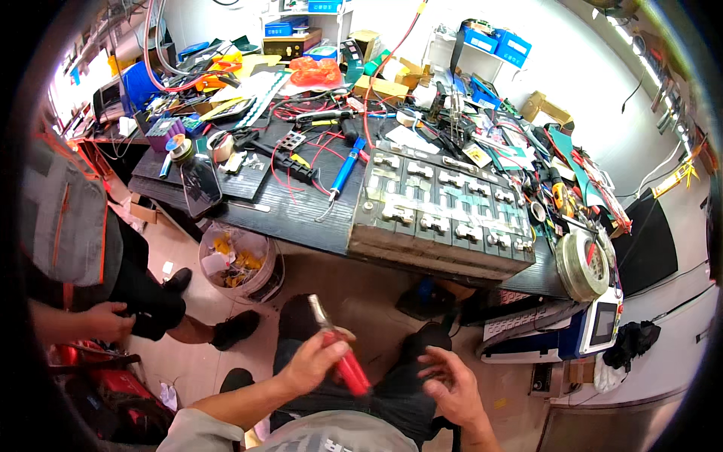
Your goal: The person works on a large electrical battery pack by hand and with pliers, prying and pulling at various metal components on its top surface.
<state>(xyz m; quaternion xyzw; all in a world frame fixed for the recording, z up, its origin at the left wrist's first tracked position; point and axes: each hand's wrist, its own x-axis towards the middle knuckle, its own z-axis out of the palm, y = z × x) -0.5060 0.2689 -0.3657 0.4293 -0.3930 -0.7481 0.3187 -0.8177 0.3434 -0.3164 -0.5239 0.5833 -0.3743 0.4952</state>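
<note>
My left hand [318, 363] is wrapped round a red-handled tool [351, 371] with a silver metal tip, held above my lap. The tip points up and away from me; the exact kind of tool is not plain. To the right, my right hand [452, 386] hangs over my thigh with its fingers apart and nothing in it. Ahead, at the table's front edge, sits a large grey battery pack [437, 248] with rows of metal terminals and connecting bars on top. Neither hand touches it.
The black table [294, 218] carries a blue pen-shaped tool [348, 169], a dark bottle [199, 177], a tape roll [584, 264] and heaped wires. Below stands a waste bucket [263, 282]. Another person [75, 233] is at left; a blue-and-white machine [557, 331] is at right.
</note>
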